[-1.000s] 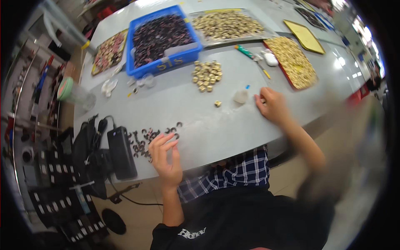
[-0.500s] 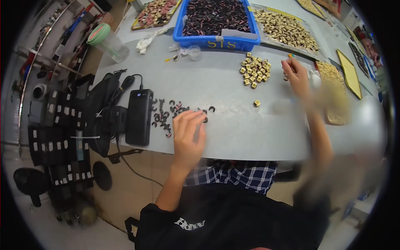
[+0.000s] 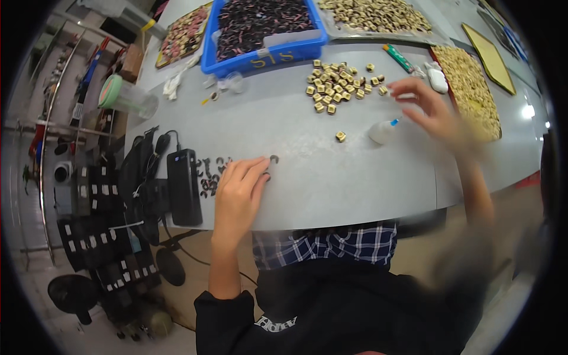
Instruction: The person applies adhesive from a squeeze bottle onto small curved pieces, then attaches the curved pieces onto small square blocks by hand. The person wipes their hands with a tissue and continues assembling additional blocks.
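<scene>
My left hand (image 3: 236, 192) rests on the grey table with fingers stretched forward and thumb apart. Small black curved pieces (image 3: 209, 184) lie beside and partly under it, and one dark piece (image 3: 274, 158) is just past its fingertips. Over the table on the right, my right hand (image 3: 429, 106) is open, with fingers and thumb spread. Its fingertips are close to the right side of a loose pile of gold cube-shaped pieces (image 3: 334, 86). One single gold cube (image 3: 340, 136) sits apart, nearer to me. A white squeeze bottle (image 3: 381, 132) with a blue tip is left of my right wrist.
A blue bin (image 3: 266, 61) of black and pink pieces stands at the back. Trays of gold pieces (image 3: 378, 15) and pale pieces (image 3: 473, 94) lie farther right. A green tube (image 3: 397, 58), a white rounded object (image 3: 436, 77), a black power bank (image 3: 183, 186) and a lidded jar (image 3: 127, 97) are around.
The view has shifted. My right hand has opened from a closed pose, and several gold cubes now lie loose at the pile's right side. My left hand stays by the black pieces.
</scene>
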Tool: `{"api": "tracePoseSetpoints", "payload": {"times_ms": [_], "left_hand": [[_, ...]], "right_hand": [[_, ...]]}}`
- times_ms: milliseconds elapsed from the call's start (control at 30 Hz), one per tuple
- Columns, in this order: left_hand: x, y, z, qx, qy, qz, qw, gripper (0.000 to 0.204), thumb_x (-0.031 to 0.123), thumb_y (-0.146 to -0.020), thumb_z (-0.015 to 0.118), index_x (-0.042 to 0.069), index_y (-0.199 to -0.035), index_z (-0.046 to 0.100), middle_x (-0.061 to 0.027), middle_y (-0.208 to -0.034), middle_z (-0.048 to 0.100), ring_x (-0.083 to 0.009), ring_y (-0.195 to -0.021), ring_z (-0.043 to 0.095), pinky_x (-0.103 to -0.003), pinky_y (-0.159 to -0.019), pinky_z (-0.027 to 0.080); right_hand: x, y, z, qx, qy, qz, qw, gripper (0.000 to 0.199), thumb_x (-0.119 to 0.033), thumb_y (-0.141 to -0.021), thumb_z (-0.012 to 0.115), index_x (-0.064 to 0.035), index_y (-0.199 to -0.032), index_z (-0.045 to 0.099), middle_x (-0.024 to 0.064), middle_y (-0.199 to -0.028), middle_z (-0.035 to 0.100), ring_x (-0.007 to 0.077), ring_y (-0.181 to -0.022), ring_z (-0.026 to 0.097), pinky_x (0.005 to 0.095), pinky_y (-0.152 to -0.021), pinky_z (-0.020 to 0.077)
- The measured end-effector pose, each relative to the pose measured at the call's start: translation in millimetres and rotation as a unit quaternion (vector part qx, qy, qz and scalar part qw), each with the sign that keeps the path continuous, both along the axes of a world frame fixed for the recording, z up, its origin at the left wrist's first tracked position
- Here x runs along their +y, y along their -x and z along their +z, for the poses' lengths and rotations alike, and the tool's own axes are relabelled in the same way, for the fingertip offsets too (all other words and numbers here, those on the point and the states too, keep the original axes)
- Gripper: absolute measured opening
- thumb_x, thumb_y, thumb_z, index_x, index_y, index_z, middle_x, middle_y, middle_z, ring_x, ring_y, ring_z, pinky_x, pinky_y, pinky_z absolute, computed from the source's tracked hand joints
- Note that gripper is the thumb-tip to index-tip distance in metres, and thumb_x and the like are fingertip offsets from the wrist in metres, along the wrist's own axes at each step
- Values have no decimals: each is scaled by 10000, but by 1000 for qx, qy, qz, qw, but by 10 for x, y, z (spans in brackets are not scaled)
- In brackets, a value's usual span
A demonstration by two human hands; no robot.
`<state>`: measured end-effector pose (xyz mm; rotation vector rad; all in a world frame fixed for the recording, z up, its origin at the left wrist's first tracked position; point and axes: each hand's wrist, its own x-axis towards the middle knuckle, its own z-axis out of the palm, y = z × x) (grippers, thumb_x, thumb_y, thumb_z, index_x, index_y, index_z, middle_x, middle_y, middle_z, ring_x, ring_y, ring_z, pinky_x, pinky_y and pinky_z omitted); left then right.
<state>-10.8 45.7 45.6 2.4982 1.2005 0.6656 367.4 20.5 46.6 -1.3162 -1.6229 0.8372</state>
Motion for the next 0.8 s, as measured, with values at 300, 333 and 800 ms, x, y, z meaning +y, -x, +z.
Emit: {"api": "tracePoseSetpoints", "payload": {"times_ms": [300,333,800], "left_hand": [[-92,-201,-143,12,-67,-2,998,180,120,-697,736,38,-843,671,-48,-891,647,-219,-822,559,-331,-741,411],[-133,-234,-154,8,-67,1,998,196,132,-696,738,45,-859,673,-48,-902,644,-217,-831,556,-333,-755,401],[-279,-356,-297,-50,-51,-78,994,301,-3,-662,723,54,-956,690,-57,-941,645,-223,-802,563,-293,-637,478]], "right_hand": [[-368,491,-4,-80,78,25,993,451,-22,-753,664,-37,-1178,512,58,-1190,519,190,-1163,474,343,-992,383],[-338,526,-16,-76,80,29,993,451,-22,-753,664,-37,-1178,512,58,-1190,519,190,-1163,474,343,-992,383],[-370,557,-167,87,46,-23,995,346,-110,-916,524,-37,-1250,471,71,-1021,615,123,-946,564,262,-866,429]]}}
